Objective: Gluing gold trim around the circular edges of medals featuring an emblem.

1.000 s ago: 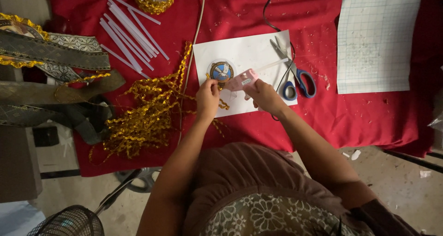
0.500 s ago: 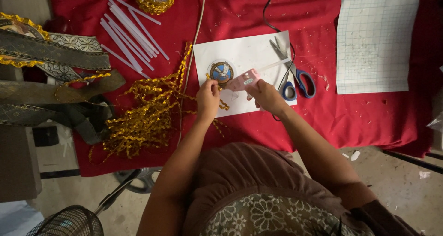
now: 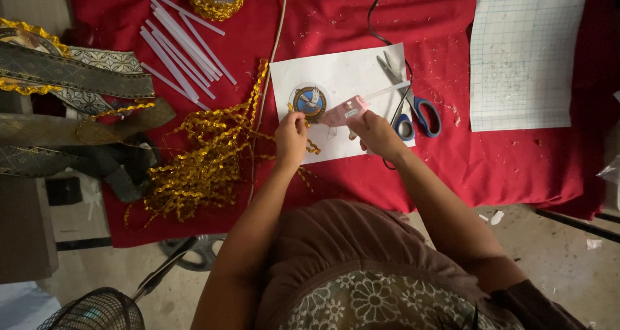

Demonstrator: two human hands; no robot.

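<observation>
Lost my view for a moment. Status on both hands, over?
Right hand grips pink glue gun. Left hand pinches gold trim beside round badge. Scissors lie close right.

Left hand (image 3: 292, 136) pinching; right hand (image 3: 378, 135) gripping.

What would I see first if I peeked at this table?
Two hands meet in the middle over a white paper: the right hand holds a pink glue gun, and the left hand pinches gold trim at a round badge. A heap of shiny gold trim spills across the red cloth to the left.
</observation>
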